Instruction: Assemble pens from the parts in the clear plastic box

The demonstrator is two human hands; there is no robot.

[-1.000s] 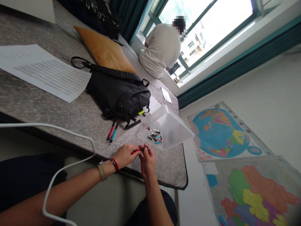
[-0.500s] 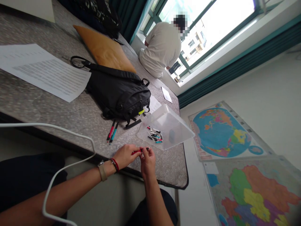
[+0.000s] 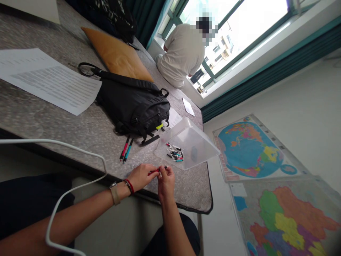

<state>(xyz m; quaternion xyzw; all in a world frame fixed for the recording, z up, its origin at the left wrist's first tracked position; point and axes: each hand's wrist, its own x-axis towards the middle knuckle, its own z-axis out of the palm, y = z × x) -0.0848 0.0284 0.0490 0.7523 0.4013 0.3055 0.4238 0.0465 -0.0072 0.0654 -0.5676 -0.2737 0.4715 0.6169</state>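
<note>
as both shared the work: left hand point(image 3: 141, 176) and right hand point(image 3: 166, 180) were together, clamped on a red-and-black pen point(image 3: 153, 172)
where it was held: just over the worktop point(image 3: 186, 190) edge, near a clear plastic tub point(image 3: 198, 144) of loose pens point(image 3: 174, 153)

A single head-worn camera looks forward and down from above the person, rolled so that the speckled grey worktop point(image 3: 53, 122) runs diagonally across the frame. The bare left hand point(image 3: 141, 176) and bare right hand point(image 3: 166, 185) sit nearest, low in the picture, around a slim red-and-black pen point(image 3: 153, 172). A clear plastic box point(image 3: 190, 145) lies a little farther off, and a teal-framed glass window point(image 3: 247, 35) stands farthest, at the upper right
</note>
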